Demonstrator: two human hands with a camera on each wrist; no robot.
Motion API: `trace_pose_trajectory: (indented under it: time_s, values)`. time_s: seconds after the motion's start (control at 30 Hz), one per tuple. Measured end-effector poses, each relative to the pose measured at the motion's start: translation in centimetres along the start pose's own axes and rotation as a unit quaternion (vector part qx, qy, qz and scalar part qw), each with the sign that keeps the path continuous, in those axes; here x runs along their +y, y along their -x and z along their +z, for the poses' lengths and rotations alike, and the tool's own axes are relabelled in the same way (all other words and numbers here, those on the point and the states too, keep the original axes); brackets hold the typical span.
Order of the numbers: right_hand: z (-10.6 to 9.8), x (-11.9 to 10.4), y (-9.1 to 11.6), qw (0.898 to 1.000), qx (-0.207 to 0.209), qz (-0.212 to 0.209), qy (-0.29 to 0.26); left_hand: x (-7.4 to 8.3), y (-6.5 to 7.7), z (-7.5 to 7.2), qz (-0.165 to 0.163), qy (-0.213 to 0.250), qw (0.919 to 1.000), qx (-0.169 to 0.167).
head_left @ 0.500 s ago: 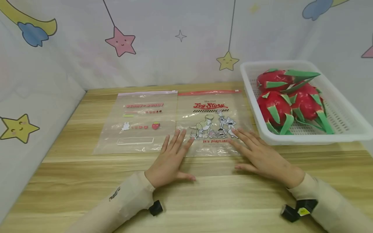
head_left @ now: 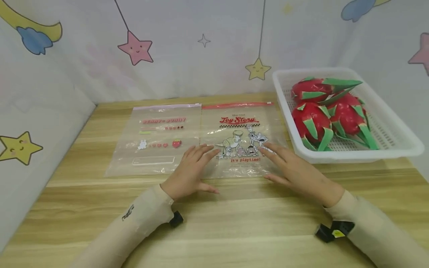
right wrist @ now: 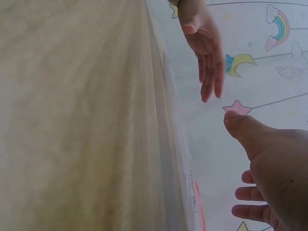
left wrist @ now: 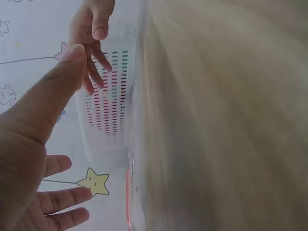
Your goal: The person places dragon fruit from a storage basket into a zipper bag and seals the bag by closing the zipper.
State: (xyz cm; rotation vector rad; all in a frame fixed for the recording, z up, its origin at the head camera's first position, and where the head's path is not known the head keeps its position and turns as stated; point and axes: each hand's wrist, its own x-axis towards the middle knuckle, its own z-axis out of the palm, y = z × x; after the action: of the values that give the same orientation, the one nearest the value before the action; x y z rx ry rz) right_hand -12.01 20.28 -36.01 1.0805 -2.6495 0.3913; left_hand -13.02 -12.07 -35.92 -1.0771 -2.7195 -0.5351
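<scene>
Two clear zip bags lie flat side by side on the table. The left zip bag (head_left: 157, 139) has a pale lilac zip and bunny print; the right zip bag (head_left: 241, 126) has a red zip and Toy Story print. My left hand (head_left: 189, 171) hovers over the lower edges where the bags meet, fingers slightly bent and thumb apart. Over the right bag's lower right corner is my right hand (head_left: 301, 175), its fingers extended and thumb spread. Both wrist views show the left hand (left wrist: 29, 154) and right hand (right wrist: 279, 168) above the tabletop, holding nothing.
At the right, a white plastic basket (head_left: 358, 155) stands beside the right bag and holds three red dragon fruits (head_left: 348, 113) with green leaves. A pale curtain (head_left: 187, 74) printed with stars hangs behind the wooden table (head_left: 248, 230).
Both hands have shifted slightly away from the body and appear higher off the table. The left hand's fingers are closer together. The bags and basket stay put; the head view has shifted slightly.
</scene>
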Motion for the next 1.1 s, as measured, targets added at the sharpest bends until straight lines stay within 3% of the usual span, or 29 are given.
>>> trace_pose_trajectory:
  time_s: [0.2,0.43,0.63,1.1]
  values:
    - [0.8,0.4,-1.6,0.999,0.027,-0.024,0.008,-1.6,-1.0,-0.3,-0.027,0.007,0.9996,-0.010]
    - [1.4,1.0,-3.3,1.000,0.008,-0.004,0.013,-3.5,-2.0,-0.3,-0.050,0.014,0.9974,-0.051]
    - [1.8,1.8,-3.7,1.000,0.012,-0.005,0.017,-4.2,-2.4,-0.3,-0.059,0.012,0.9963,-0.061]
    - [2.1,2.0,-4.3,0.996,-0.074,0.050,0.025,-5.3,-2.7,0.1,-0.065,0.011,0.9925,-0.102]
